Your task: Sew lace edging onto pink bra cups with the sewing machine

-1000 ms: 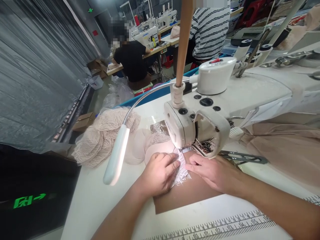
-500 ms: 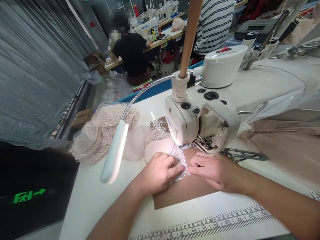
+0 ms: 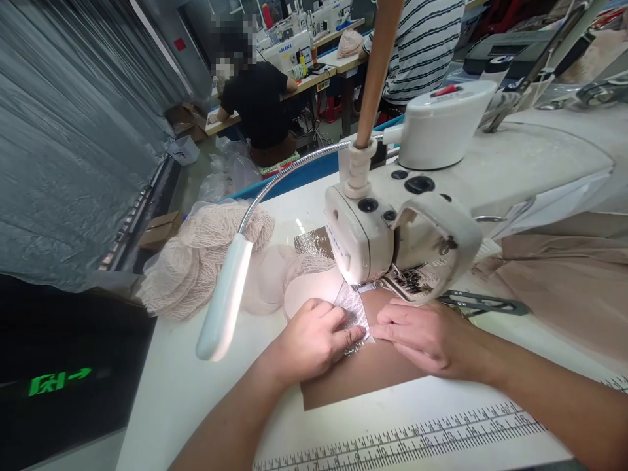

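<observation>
A small piece of white lace (image 3: 354, 314) lies under the head of a white sewing machine (image 3: 392, 229), on a brown patch (image 3: 363, 373) of the table. My left hand (image 3: 314, 340) has its fingers curled down and pressed on the lace's left edge. My right hand (image 3: 422, 333) lies beside it, fingers together and flat on the lace's right edge and the brown patch. Both hands sit just in front of the needle area, which the machine head partly hides.
A gooseneck lamp (image 3: 223, 307) hangs over the table's left. A heap of beige netting (image 3: 201, 255) and pale cups (image 3: 275, 281) lie behind it. Thread snips (image 3: 483, 304) and beige cloth (image 3: 564, 288) are at the right. A printed ruler (image 3: 417, 435) runs along the front. Two other people work behind.
The lace and both hands have crept slightly toward the machine head. The view has shifted a little; nothing was picked up or let go.
</observation>
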`<state>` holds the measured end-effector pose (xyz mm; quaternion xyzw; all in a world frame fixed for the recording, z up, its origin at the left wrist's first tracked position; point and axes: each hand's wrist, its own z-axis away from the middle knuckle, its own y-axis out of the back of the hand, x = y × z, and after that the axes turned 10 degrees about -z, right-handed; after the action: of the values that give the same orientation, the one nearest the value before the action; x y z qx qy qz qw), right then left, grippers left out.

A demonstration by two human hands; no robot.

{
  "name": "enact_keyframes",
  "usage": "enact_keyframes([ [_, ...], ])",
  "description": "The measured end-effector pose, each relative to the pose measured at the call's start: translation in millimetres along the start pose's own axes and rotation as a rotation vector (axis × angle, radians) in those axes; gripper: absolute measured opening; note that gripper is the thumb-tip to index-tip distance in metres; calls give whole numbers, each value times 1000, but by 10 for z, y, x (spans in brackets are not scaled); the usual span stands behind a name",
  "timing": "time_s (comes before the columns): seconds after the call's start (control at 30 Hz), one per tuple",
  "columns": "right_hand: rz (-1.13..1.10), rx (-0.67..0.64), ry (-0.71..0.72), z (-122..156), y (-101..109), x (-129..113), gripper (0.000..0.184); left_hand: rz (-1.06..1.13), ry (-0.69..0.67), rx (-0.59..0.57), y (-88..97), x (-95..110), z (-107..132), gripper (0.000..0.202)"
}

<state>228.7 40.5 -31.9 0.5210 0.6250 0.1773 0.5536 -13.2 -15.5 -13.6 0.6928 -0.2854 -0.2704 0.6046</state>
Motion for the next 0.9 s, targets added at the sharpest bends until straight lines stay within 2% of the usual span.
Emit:
enact_keyframes([
  [0.3, 6, -42, 23, -18, -41, 0, 27, 39, 24, -19, 20, -4, -7, 31],
  [0.53, 28, -57, 11, -49, -12, -61, 23, 11, 197, -52, -11, 34, -131, 45],
  [0.9, 34, 15, -19, -31, -39, -26, 23, 23, 193, -90, -10, -25, -189, 46],
])
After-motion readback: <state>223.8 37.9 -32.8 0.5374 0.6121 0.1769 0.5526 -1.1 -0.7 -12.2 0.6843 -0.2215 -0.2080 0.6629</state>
